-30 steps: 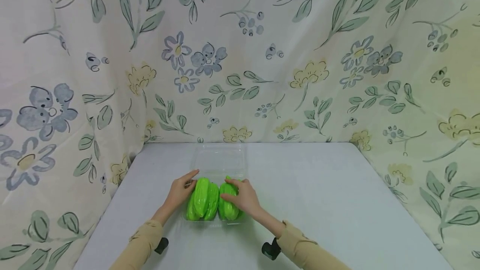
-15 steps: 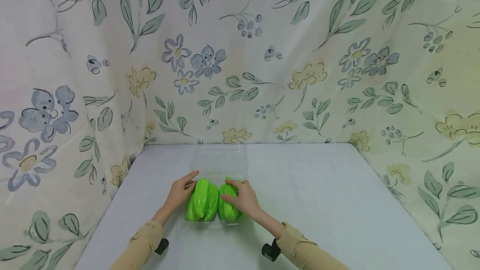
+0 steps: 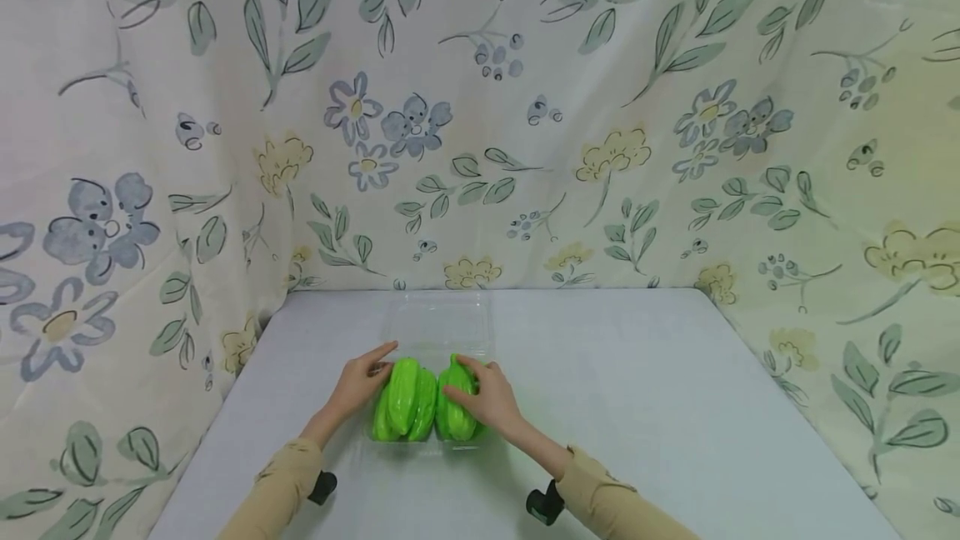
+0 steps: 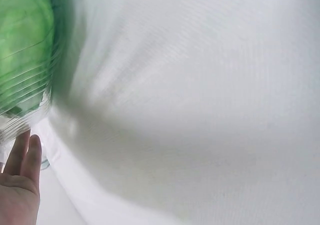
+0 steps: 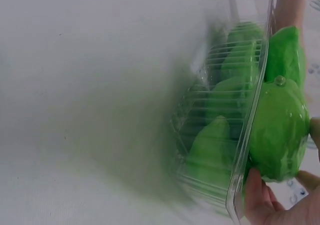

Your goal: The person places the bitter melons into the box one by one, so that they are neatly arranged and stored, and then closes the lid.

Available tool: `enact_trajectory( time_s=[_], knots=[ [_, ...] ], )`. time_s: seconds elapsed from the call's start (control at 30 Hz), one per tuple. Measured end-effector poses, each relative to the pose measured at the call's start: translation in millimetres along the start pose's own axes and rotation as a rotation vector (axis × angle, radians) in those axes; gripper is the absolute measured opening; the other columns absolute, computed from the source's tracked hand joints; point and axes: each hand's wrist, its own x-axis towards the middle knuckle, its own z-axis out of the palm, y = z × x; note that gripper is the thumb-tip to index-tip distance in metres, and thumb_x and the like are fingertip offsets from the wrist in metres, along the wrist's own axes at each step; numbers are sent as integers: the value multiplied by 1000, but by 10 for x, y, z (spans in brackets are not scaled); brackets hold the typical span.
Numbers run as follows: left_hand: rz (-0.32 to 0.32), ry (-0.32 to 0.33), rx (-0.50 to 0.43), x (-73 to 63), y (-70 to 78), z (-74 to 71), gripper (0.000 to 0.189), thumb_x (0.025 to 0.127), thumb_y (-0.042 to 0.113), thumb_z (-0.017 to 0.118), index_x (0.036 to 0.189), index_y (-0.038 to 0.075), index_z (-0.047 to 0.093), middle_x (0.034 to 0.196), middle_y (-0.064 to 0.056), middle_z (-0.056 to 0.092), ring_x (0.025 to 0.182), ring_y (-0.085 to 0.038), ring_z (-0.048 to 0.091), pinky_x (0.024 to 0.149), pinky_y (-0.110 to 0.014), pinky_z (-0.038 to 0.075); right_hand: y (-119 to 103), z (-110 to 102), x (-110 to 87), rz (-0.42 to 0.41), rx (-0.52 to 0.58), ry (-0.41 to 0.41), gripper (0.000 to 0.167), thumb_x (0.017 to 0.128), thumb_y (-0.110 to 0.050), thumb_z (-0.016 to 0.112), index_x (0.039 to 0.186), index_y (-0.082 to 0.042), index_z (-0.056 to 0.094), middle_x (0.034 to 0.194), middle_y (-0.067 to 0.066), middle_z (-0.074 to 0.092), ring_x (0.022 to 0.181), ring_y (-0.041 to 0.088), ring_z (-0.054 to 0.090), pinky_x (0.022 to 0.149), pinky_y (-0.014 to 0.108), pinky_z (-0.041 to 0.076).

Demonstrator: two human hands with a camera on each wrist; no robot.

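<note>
A clear plastic clamshell box (image 3: 397, 446) holds several shiny green, lengthwise-ribbed, pepper-like vegetables (image 3: 402, 398). They lie in two groups side by side, with some above the rim. My right hand (image 3: 491, 398) grips the upper pepper-like vegetable (image 5: 279, 130) of the right group, thumb and fingers spread round its sides. My left hand (image 3: 358, 386) is at the box's left side, beside the left group. In the left wrist view, straight fingers (image 4: 33, 157) reach up to the box's ridged wall (image 4: 30, 90). The left thumb's contact cannot be made out.
The box's transparent lid (image 3: 438, 322) lies folded back, reaching towards the far edge of the white table (image 3: 637, 407). A floral cloth (image 3: 480, 123) hangs behind and at both sides. Small black devices (image 3: 545, 503) sit under the wrists.
The head view has shifted slightly. My right hand has moved very slightly right at the upper vegetable, whose stem end shows a little more. My left hand stays in place.
</note>
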Motion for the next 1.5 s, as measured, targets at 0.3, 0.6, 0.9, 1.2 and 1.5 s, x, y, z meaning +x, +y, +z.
enact_trajectory(
  time_s=[0.3, 0.6, 0.9, 1.2, 1.5],
  knots=[
    [-45, -40, -21, 49, 33, -98, 42, 95, 14, 56, 136, 7, 51, 138, -18, 52, 116, -40, 58, 92, -49, 55, 55, -108, -4, 24, 50, 67, 52, 87, -30, 68, 131, -6, 54, 101, 21, 57, 81, 23, 59, 61, 26, 50],
    [-78, 70, -114, 119, 25, -226, 38, 97, 14, 54, 134, 5, 53, 137, -17, 53, 117, -37, 58, 91, -44, 56, 271, -227, 203, 200, 206, 251, 46, 89, -26, 64, 129, -3, 55, 104, 19, 62, 88, 26, 62, 69, 30, 55],
    [-390, -22, -351, 258, 46, -356, 48, 102, 17, 42, 142, -6, 35, 145, -29, 38, 128, -41, 46, 101, -40, 51, 591, -280, 483, 502, 647, 123, 55, 99, -22, 47, 144, 5, 30, 141, 29, 40, 128, 42, 44, 106, 45, 46],
    [-548, -198, -492, 452, 36, -409, 55, 103, 21, 39, 146, -8, 22, 148, -29, 31, 118, -29, 57, 88, -22, 56, 608, -300, 590, 514, 1010, -156, 60, 104, -21, 34, 149, 7, 6, 156, 27, 7, 145, 42, 13, 122, 48, 18],
    [-602, -116, -445, 560, 76, -371, 49, 98, 12, 49, 139, -11, 35, 137, -29, 46, 76, -3, 63, 72, -17, 59, 618, -307, 582, 549, 1034, -129, 59, 104, -22, 35, 149, 6, 9, 156, 26, 14, 143, 42, 20, 121, 47, 22]
  ],
)
